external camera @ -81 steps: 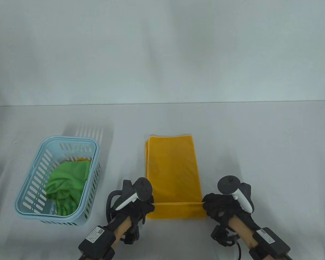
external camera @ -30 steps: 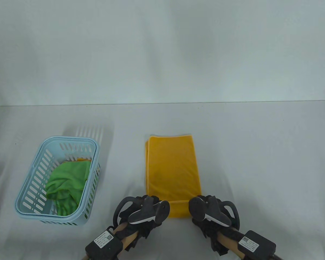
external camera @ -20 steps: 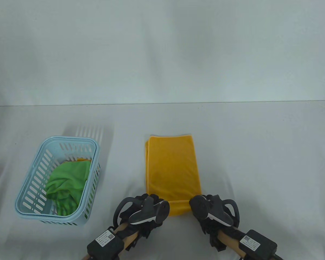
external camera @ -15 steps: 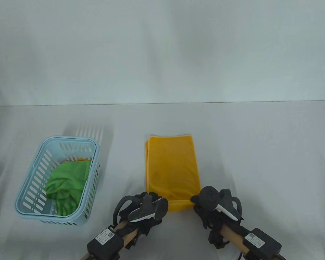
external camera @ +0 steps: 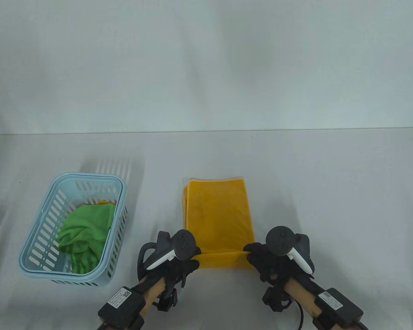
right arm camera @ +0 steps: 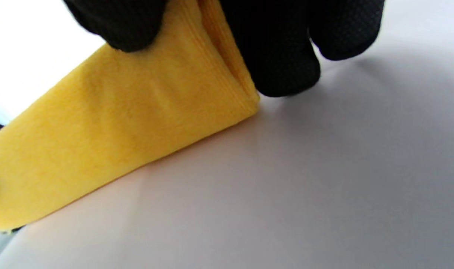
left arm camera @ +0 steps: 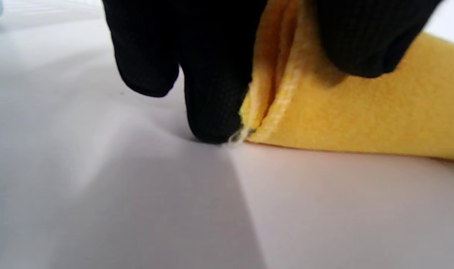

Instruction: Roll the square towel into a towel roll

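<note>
A yellow towel (external camera: 218, 213), folded into a long strip, lies on the table in front of me, its near end turned up into a short fold (external camera: 222, 259). My left hand (external camera: 189, 263) pinches the left end of that fold; in the left wrist view the fingers (left arm camera: 212, 97) and thumb clamp the layered yellow towel (left arm camera: 346, 116) against the table. My right hand (external camera: 256, 254) pinches the right end, and the right wrist view shows its fingers (right arm camera: 283, 63) and thumb holding the yellow towel (right arm camera: 129, 130).
A light blue slotted basket (external camera: 48, 240) stands to the left and holds a crumpled green cloth (external camera: 84, 230) with something orange behind it. The grey table (external camera: 330, 192) stretches away to the right and beyond the towel's far edge.
Both hands turned from lying over the near fold to pinching its ends, and spread apart. The fold now stands up wider, and the towel's far edge has slid slightly toward me.
</note>
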A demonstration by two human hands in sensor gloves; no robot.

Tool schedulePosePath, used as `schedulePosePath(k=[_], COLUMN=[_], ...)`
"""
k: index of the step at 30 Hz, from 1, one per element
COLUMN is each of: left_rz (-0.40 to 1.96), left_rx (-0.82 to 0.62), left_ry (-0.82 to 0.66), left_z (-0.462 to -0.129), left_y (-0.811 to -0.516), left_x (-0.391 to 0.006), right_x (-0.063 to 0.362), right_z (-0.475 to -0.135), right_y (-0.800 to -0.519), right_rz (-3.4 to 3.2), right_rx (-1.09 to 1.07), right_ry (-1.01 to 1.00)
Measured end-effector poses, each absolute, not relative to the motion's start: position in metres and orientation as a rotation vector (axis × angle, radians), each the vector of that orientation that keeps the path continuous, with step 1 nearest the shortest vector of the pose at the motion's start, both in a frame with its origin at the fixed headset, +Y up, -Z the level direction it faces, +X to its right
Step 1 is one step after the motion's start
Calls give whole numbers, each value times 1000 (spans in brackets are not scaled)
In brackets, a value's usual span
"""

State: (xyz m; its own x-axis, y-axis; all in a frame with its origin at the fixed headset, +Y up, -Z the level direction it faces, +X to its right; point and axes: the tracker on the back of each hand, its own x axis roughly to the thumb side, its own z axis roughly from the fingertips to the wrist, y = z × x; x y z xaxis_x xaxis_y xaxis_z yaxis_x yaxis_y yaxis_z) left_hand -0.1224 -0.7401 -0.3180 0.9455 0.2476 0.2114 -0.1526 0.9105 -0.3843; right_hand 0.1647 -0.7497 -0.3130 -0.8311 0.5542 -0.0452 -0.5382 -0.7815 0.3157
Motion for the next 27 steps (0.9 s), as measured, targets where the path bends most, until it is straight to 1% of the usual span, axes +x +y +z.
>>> schedulePosePath(k=[6,12,19,27], left_rz=[186,179,145,119], left_rx=[-352,-340,-298,-274], left_ry=[-202,-157,-82,-28], left_z=[-321,-321,-325,-329], left_y=[-744,-745,-747,-749], left_x=[-125,-125,-129,-136], right_x=[168,170,167,169], right_z=[-317,-316,-320,-321], right_y=[-752,-751,-756,-756], right_rz=[2485,2512,2587,2609], right_rx=[7,36,-41,-90], right_ry=[391,443,350,312])
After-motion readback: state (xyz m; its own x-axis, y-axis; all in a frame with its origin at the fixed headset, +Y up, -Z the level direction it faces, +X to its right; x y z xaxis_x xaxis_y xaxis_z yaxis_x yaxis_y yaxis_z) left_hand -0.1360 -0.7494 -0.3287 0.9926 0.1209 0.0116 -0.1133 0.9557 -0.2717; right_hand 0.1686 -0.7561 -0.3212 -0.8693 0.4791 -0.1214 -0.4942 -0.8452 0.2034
